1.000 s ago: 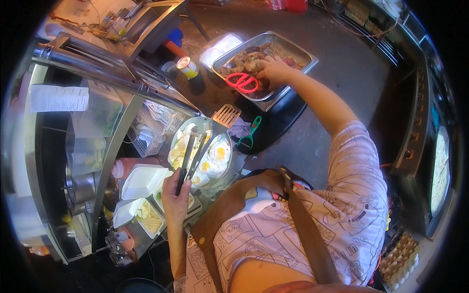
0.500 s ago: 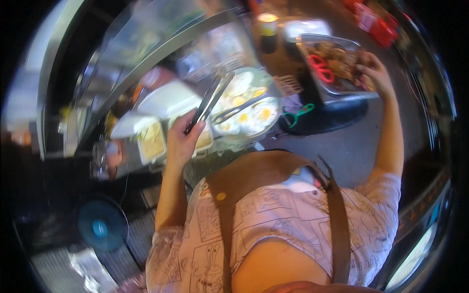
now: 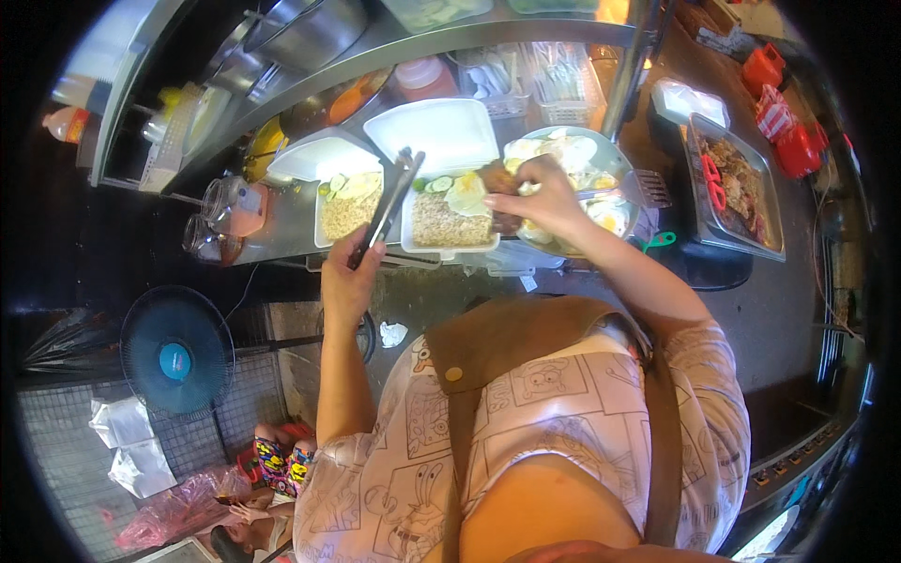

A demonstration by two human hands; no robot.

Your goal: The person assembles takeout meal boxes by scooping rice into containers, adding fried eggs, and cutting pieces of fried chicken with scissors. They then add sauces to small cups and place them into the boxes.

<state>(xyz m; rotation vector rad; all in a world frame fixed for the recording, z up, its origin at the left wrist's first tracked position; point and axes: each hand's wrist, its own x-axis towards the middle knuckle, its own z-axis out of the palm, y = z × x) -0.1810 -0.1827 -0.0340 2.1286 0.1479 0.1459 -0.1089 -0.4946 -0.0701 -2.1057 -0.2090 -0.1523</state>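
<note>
Left hand (image 3: 345,281) grips closed tongs (image 3: 387,206) upright; right hand (image 3: 537,199), a second ago at the far meat tray (image 3: 741,246), now pinches dark meat (image 3: 496,178) over the rice box (image 3: 452,220), fried eggs (image 3: 572,155) behind

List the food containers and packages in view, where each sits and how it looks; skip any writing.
Right foam box: white, hinged, open on the counter; rice, cucumber, egg; right hand over it.
Left foam box: white, open, rice and cucumber slices; beside the tongs held by the left hand.
Red packets: upper right, past the metal tray.
Plastic bags: white and pink, on the floor, lower left.
</note>
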